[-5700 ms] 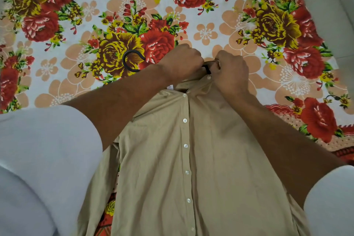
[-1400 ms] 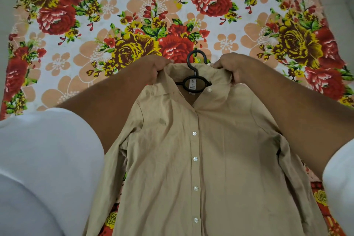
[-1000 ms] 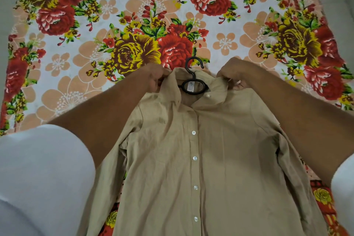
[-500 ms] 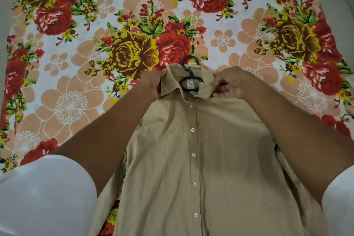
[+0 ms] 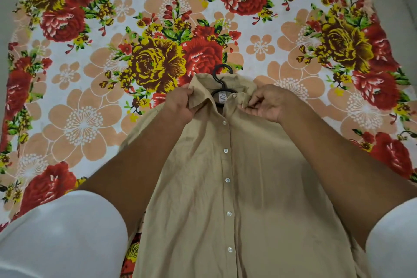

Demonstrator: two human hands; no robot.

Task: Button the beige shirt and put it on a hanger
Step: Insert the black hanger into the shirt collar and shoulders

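Fingers [image 5: 253, 108] of the right hand [image 5: 270, 104] pinch one collar tip [image 5: 244, 103]; the left hand [image 5: 180, 107] grips the other, evidently to square the collar. Between them rises the hanger [image 5: 220, 82] hook. The beige shirt [image 5: 225, 187], buttoned, lies just beneath on a floral sheet [image 5: 90, 119].

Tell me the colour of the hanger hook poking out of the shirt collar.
Black; the hanger hook shows clearly in the head view, above the beige collar.

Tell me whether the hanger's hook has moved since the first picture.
Yes. The hanger hook went rightward: from the yellow flower to just right of the red flower.
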